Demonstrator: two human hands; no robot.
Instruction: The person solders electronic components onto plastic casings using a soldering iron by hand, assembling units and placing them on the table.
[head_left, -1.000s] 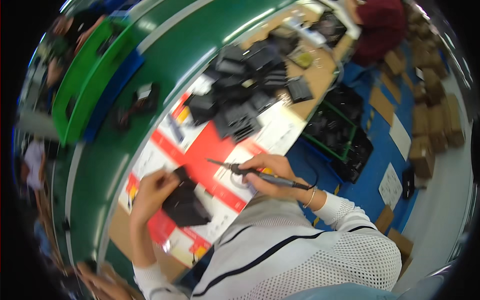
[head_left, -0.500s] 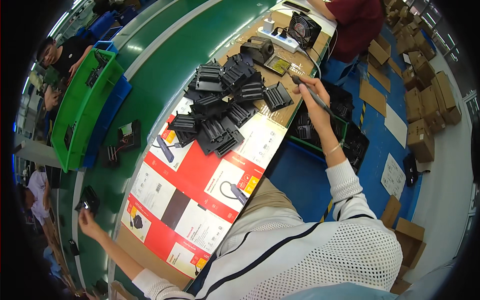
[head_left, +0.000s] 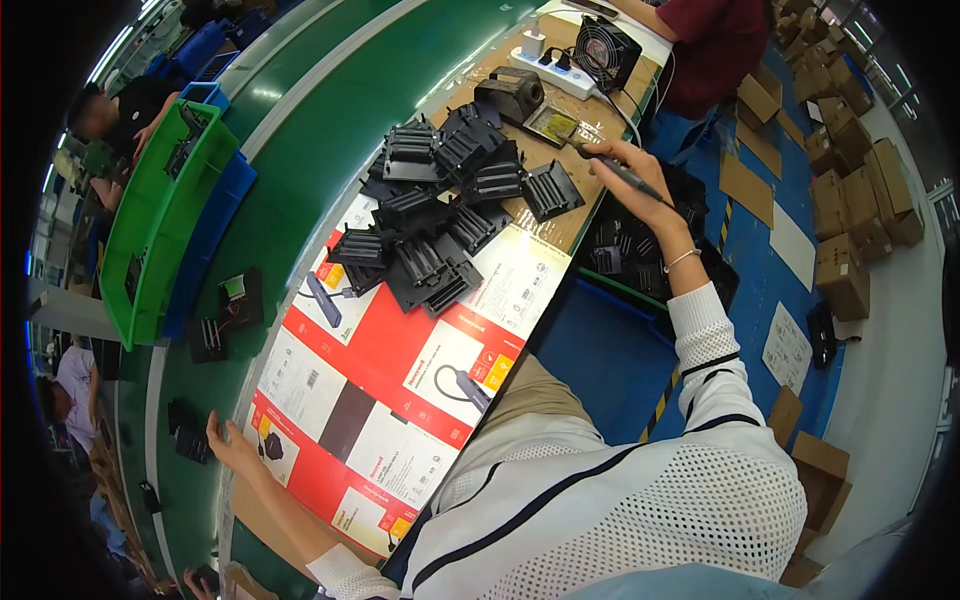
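- Head view: your right hand [head_left: 642, 162] pinched the soldering iron [head_left: 635, 182], likely for control, near the right edge of the surface [head_left: 560, 232].
- Your left hand [head_left: 238, 452] was spread, empty, by its left edge.

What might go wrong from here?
The soldering iron in the right hand has its front end by the yellow pad; if hot, a slip might scorch nearby black parts.

Those parts overlap in a heap, so some could slide.

The left hand is near a dark unit and might knock it.
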